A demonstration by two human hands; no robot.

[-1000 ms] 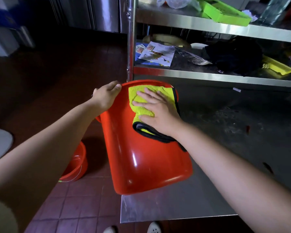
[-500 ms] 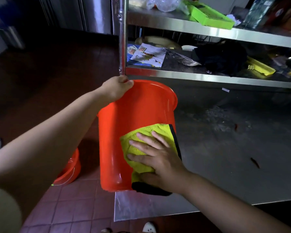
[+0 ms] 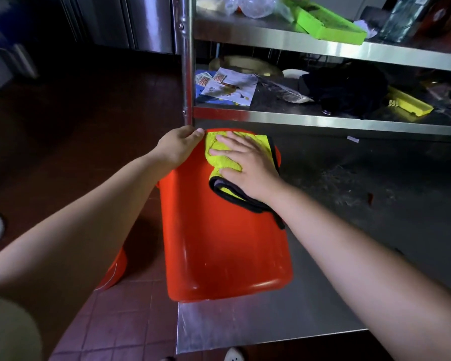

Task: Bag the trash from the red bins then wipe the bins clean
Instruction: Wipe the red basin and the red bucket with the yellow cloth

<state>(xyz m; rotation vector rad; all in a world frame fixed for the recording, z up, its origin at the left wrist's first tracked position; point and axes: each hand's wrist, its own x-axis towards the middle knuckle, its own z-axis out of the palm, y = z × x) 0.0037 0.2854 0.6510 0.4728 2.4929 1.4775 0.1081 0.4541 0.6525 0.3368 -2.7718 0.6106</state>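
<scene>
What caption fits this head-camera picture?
Left hand grips the red bin rim while the right hand presses a yellow cloth against its side.

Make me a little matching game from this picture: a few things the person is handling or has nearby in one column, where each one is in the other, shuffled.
Things:
1. yellow cloth
2. left hand
3. second red bin
4. green tray

Places:
A. on the top shelf of the steel rack
B. on the tiled floor, beside the table
C. pressed flat under the right hand against the side of the tipped red bin
D. gripping the tipped bin's rim

Pairs: 1-C, 2-D, 3-B, 4-A
</scene>
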